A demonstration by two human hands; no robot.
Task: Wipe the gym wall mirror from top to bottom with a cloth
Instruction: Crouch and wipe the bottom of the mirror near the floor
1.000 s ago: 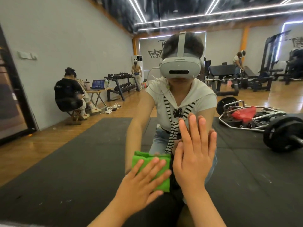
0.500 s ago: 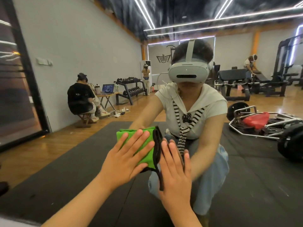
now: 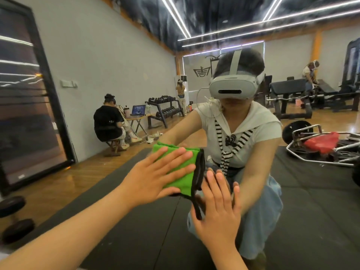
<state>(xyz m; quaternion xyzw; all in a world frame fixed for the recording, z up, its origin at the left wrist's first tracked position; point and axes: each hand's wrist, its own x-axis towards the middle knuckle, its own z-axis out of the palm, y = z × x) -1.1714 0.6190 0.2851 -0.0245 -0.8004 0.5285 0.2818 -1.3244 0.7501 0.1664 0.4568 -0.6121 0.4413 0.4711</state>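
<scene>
The wall mirror (image 3: 109, 61) fills the whole view and reflects the gym and a crouching person in a headset. A folded green cloth (image 3: 181, 172) with a black edge lies flat on the glass, low in the mirror. My left hand (image 3: 155, 178) presses the cloth with straight, spread fingers. Just right of the cloth, my right hand (image 3: 216, 213) rests flat on the glass with fingers straight, touching the cloth's black edge.
The mirror shows black floor mats, a dumbbell rack at the back, a seated person by a small table with a laptop, and a barbell frame with a red bag on the right. A dark framed panel (image 3: 25, 98) stands at far left, dumbbells (image 3: 13, 217) below it.
My left hand has slid the cloth up and to the left across the glass. My right hand has dropped lower, staying flat on the mirror. The view has moved closer.
</scene>
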